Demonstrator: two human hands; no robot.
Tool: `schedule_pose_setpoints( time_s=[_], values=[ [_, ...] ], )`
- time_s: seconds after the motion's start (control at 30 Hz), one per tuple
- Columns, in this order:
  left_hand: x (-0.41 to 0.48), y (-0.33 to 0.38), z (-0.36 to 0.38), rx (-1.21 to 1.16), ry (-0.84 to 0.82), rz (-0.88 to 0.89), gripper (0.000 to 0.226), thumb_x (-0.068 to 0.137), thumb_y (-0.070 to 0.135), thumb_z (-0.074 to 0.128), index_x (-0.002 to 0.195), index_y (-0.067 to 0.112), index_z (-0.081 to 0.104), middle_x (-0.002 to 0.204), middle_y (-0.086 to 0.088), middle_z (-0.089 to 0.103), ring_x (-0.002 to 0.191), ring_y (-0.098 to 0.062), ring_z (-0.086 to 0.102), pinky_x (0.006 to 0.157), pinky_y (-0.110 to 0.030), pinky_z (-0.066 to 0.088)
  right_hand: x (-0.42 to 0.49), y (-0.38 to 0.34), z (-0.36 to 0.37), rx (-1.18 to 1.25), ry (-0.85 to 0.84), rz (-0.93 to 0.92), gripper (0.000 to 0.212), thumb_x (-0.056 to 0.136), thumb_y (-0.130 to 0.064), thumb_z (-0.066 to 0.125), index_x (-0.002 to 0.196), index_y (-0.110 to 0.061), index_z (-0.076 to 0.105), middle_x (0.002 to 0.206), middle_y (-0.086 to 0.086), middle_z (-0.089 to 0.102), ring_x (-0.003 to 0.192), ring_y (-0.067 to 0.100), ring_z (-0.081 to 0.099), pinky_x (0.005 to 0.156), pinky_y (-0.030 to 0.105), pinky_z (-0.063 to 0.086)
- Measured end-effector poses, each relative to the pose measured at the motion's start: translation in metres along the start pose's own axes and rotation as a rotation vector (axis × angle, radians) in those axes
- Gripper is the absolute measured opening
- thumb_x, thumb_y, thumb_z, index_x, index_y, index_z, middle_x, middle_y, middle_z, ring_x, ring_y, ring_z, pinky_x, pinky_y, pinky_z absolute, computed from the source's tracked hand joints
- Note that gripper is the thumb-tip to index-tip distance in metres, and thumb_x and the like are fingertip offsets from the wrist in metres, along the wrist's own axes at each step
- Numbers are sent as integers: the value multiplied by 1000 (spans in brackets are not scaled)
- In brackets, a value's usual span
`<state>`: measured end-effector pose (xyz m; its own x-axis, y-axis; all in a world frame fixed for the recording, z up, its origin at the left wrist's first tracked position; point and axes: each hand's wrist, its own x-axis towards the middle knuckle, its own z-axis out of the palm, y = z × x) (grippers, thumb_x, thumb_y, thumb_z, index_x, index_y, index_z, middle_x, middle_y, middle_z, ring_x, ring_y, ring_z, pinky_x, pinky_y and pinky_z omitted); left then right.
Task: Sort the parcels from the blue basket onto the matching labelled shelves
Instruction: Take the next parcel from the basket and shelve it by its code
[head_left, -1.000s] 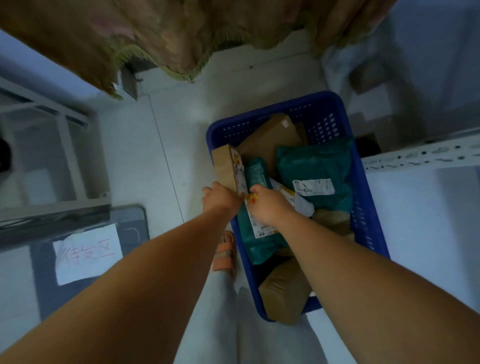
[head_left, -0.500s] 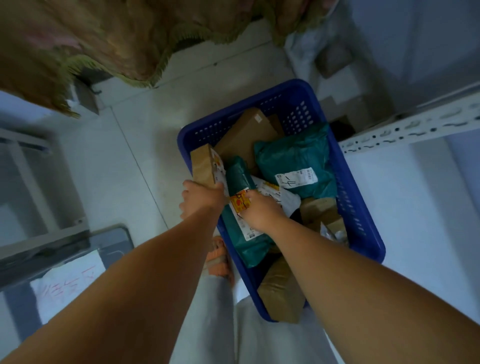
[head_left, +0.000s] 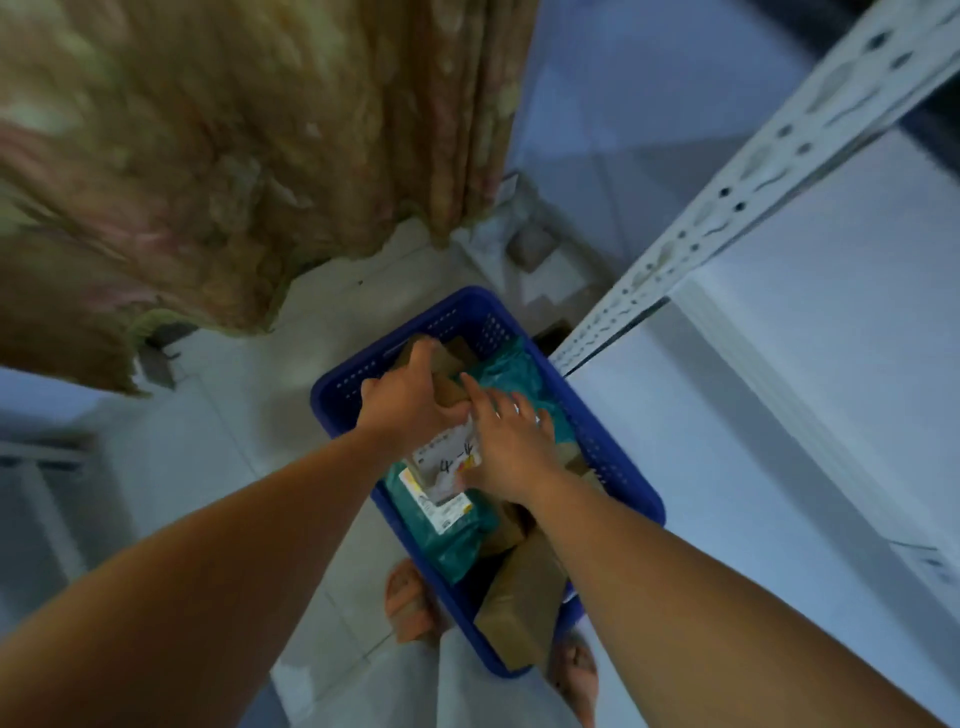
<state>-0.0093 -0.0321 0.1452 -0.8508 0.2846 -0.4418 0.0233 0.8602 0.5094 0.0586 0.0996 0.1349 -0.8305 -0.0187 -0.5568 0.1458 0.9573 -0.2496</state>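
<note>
In the blue basket (head_left: 338, 391) at frame centre, your left hand (head_left: 410, 402) curls round the cardboard parcel (head_left: 442, 461), your right hand (head_left: 511, 448) lies flat on it; it seems stiff and light, so hold its side edges.

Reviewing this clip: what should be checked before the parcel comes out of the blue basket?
1. Left hand grips the cardboard box, fingers curled over its far edge: ok.
2. Right hand rests on the box, fingers spread, not gripping: ok.
3. Shipping label read: handwriting looks like 4-4, blurred: cannot tell.
4. Box free of the teal mailer below it: cannot tell.
5. Matching shelf sighted: only a white shelf upright shows, with no shelf label: not ok.
</note>
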Motion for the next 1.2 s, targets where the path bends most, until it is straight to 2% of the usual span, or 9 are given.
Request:
schedule_pose_setpoints(
  time_s=[0.13,0.3,0.43,0.53,0.63,0.7,0.87,1.03,1.2],
  values=[
    [-22,76,-20,-124,-119,55,74,79,50,69,138,21,34,119,-5,60,97,-22,61,82,-36,52,-61,26,-40,216,201,41,126,68,-70,67,147,-34,-24,153,9,29,138,29,33,108,51,33],
    [-75,194,-2,-137,-141,161,63,83,43,66,134,21,37,120,-6,60,103,-24,61,79,-31,51,-158,77,-69,381,454,108,125,67,-64,71,148,-37,-19,138,6,41,120,24,50,94,42,48],
    [-124,272,27,-219,-235,249,47,87,36,64,128,22,46,120,-3,60,104,-25,62,90,-40,54,-230,130,-74,342,643,206,113,73,-59,67,147,-40,-15,128,6,44,111,25,52,88,40,51],
    [-171,335,55,-327,-219,328,35,93,29,57,126,17,51,125,-4,56,104,-19,58,86,-29,50,-293,180,-80,397,721,341,102,75,-58,65,147,-40,-4,128,7,43,114,27,50,90,41,48],
    [-213,385,81,-190,-119,451,35,95,26,53,128,14,53,131,-4,53,116,-19,51,91,-24,37,-351,227,-88,511,748,528,81,77,-59,63,137,-40,13,128,7,40,115,30,49,91,41,44],
    [-238,411,98,-66,-135,506,33,95,26,52,127,17,53,133,-4,53,118,-21,51,88,-23,37,-385,251,-93,572,801,622,76,76,-55,66,133,-38,20,123,7,41,111,30,51,89,40,45],
    [-289,452,133,104,-282,639,41,94,22,53,135,23,48,135,-6,53,117,-22,54,93,-27,42,-442,291,-100,579,889,842,70,76,-57,65,126,-23,32,121,9,44,109,29,53,89,40,43],
    [-311,485,166,240,-415,816,54,92,24,53,144,27,37,136,-4,52,114,-21,55,95,-27,42,-485,317,-96,570,983,1007,71,77,-45,70,131,-22,29,126,11,38,112,29,47,88,37,46],
    [-337,528,201,252,-476,984,50,92,21,53,141,26,42,133,-4,54,110,-20,58,89,-25,43,-536,342,-71,630,1009,1154,75,75,-47,72,133,-24,29,123,10,34,112,30,46,85,39,48]
  ],
)
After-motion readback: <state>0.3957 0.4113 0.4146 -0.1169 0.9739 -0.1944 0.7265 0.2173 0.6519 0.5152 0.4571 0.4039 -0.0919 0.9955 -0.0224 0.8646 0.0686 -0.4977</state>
